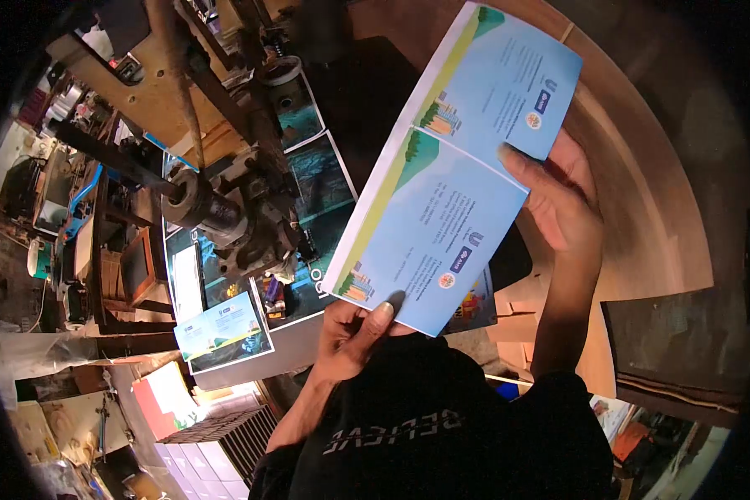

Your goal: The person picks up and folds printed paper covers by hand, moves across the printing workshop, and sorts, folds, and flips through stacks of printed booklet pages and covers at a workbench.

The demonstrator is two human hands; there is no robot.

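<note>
Both hands hold a long light blue printed paper sheet [442, 225] up in front of my chest, tilted. It bears two similar panels with logos, small text, green and yellow artwork and a white margin. A pale line crosses it between the panels; whether that is a fold or a join I cannot tell. My left hand [350, 337] pinches the near lower edge, thumb on top and fingers underneath. My right hand [562, 196] grips the right edge near the middle, its thumb on the printed face and the other fingers partly hidden behind.
A dark metal hand-press machine [225, 208] stands on the left over a bench with dark printed sheets [321, 183]. A smaller blue printed card [218, 327] lies at its front. A curved wooden board [642, 192] spans the right. White boxes [204, 467] sit lower left.
</note>
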